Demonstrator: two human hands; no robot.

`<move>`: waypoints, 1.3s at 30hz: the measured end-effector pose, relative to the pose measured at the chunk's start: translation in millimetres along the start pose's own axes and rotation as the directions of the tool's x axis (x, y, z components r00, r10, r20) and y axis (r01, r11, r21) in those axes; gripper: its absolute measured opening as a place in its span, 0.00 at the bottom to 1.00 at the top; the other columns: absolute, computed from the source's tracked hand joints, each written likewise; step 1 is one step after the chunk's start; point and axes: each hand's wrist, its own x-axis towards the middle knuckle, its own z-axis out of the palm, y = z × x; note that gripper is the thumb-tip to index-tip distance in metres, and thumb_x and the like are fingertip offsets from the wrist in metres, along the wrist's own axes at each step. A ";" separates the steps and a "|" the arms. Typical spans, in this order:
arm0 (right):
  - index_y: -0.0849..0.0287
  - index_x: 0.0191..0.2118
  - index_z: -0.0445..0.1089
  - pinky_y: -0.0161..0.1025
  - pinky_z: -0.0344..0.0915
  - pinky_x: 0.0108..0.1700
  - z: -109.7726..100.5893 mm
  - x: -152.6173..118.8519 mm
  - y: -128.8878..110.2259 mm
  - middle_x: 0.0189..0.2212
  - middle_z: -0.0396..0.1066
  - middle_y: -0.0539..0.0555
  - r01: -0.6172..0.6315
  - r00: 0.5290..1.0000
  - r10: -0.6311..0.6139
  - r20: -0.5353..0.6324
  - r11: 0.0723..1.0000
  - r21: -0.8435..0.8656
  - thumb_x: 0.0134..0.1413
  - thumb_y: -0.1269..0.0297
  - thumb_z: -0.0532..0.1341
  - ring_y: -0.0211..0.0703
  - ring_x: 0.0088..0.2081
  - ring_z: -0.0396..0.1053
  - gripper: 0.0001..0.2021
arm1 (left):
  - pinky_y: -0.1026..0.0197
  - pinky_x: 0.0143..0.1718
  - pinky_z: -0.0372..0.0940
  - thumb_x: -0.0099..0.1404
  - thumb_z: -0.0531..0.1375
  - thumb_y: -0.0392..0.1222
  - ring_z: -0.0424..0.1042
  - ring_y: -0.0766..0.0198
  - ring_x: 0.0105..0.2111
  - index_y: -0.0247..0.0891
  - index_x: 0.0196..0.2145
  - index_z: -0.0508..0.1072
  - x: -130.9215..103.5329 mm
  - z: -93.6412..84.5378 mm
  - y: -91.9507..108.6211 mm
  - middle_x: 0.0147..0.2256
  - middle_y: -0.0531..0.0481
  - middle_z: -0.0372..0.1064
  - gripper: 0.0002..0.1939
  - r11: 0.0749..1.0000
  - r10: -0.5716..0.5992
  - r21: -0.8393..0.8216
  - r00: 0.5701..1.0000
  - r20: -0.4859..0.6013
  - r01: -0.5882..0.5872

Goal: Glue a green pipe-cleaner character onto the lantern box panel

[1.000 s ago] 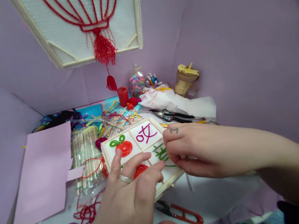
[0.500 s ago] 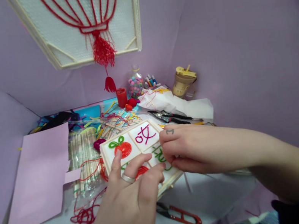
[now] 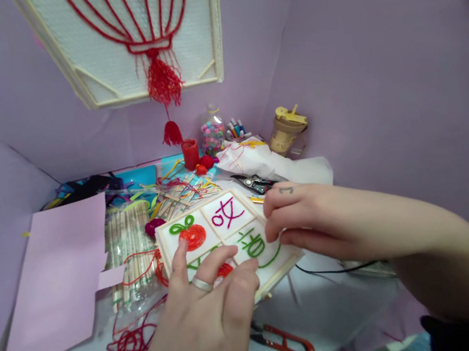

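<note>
Left hand (image 3: 206, 307): fingers spread wide over the near left of the framed panel (image 3: 222, 240).
Right hand (image 3: 314, 216): fingers bent, bunched at the panel's right side; cannot tell whether they grip anything.
Panel: on the table (image 3: 338, 302), ahead of the left palm, left of the right; long axis unclear, near left corner hidden.
Green curve (image 3: 273, 259): right fingertips nearer its upper end.
Snips (image 3: 285, 348): near side, apart from both hands.
</note>
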 end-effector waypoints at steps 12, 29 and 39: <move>0.57 0.40 0.75 0.36 0.63 0.42 5.0 -21.7 5.0 0.39 0.67 0.55 -0.063 0.995 0.065 -0.081 0.998 0.020 0.66 0.68 0.54 0.40 0.39 0.66 0.11 | 0.34 0.66 0.41 0.71 0.41 0.66 0.74 0.44 0.51 0.31 0.53 0.65 2.9 -3.4 -3.9 0.40 0.40 0.79 0.35 0.994 0.072 0.074 0.997 0.026 -0.074; 0.59 0.37 0.74 0.38 0.59 0.42 7.7 -9.0 4.5 0.38 0.65 0.54 -0.021 1.000 0.021 -0.020 1.000 -0.010 0.65 0.70 0.53 0.40 0.38 0.62 0.11 | 0.31 0.57 0.52 0.65 0.58 0.64 0.75 0.42 0.46 0.32 0.50 0.66 8.0 -10.9 0.5 0.42 0.45 0.79 0.31 0.999 0.032 -0.006 0.997 0.075 -0.032; 0.58 0.40 0.72 0.37 0.60 0.42 16.8 -17.2 0.6 0.36 0.66 0.53 -0.128 0.981 0.141 -0.130 0.986 0.102 0.66 0.70 0.54 0.40 0.39 0.64 0.09 | 0.27 0.51 0.58 0.70 0.51 0.63 0.75 0.38 0.45 0.30 0.49 0.67 3.9 -8.4 0.3 0.42 0.39 0.78 0.30 0.998 0.052 0.042 0.997 0.057 -0.054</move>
